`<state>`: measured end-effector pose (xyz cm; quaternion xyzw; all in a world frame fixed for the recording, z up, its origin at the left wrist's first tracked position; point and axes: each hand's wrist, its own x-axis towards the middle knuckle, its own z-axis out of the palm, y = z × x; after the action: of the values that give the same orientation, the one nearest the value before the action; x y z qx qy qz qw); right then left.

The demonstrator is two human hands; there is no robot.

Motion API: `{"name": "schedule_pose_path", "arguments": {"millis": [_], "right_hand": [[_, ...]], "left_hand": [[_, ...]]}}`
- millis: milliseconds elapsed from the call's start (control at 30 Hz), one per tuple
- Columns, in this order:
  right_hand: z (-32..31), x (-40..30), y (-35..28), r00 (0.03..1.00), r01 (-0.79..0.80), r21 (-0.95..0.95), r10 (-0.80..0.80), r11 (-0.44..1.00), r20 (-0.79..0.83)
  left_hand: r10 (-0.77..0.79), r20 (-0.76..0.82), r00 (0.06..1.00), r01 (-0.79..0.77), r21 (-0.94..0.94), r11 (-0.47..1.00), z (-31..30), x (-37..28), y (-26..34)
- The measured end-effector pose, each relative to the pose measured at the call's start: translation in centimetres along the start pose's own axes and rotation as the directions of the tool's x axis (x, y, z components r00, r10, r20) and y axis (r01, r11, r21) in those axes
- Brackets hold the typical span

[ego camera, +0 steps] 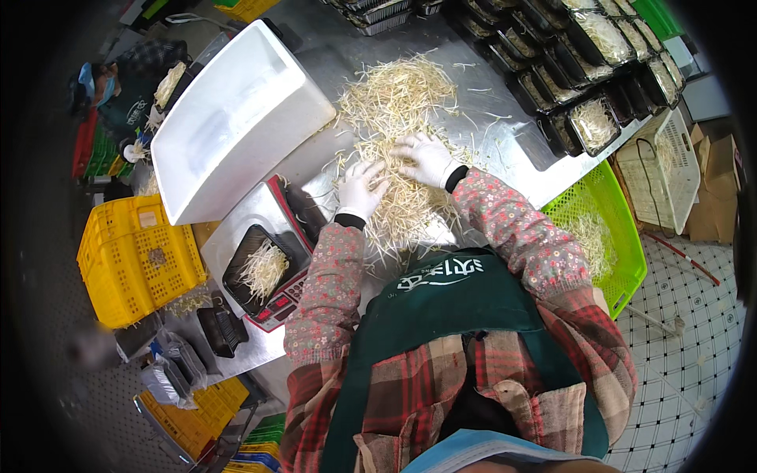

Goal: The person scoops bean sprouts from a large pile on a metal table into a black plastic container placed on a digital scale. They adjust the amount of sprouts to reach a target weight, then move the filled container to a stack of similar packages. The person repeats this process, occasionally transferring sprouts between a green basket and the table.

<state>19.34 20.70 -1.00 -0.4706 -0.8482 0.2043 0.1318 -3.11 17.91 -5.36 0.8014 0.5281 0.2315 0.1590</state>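
Note:
Both hands wear white gloves and rest on a long heap of bean sprouts [402,94] spread over the metal table. My left hand [361,190] lies on the heap's left side, fingers spread, touching loose sprouts. From the right, my right hand [427,159] reaches onto the middle of the heap with its fingers apart. Whether any sprouts are pinched under the fingertips cannot be told. To the left, a black plastic tray [229,273] holding a clump of sprouts [264,269] sits on the plate of a digital scale [222,236] with a red-edged body.
A white foam box [236,112] stands behind the scale. Packed sprout trays [594,125] are stacked at the back right. A green basket [633,260] is at my right, a yellow crate [139,260] at the left. Empty black trays [222,331] lie near the scale. A co-worker [133,112] handles sprouts at far left.

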Motion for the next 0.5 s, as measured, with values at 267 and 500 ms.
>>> {"name": "schedule_pose_path", "arguments": {"millis": [267, 500], "right_hand": [[-0.3, -2.8, 5.2, 0.958, -0.225, 0.02, 0.225, 0.974, -0.175], [2.6, 2.5, -1.9, 0.963, -0.133, -0.05, 0.117, 0.99, -0.242]], "left_hand": [[-0.282, -0.115, 0.953, 0.266, -0.136, 0.954, -1.4, -4.8, -2.1], [-0.4, -0.177, 0.899, 0.36, -0.219, 0.907, -1.6, -5.6, -0.8]]}}
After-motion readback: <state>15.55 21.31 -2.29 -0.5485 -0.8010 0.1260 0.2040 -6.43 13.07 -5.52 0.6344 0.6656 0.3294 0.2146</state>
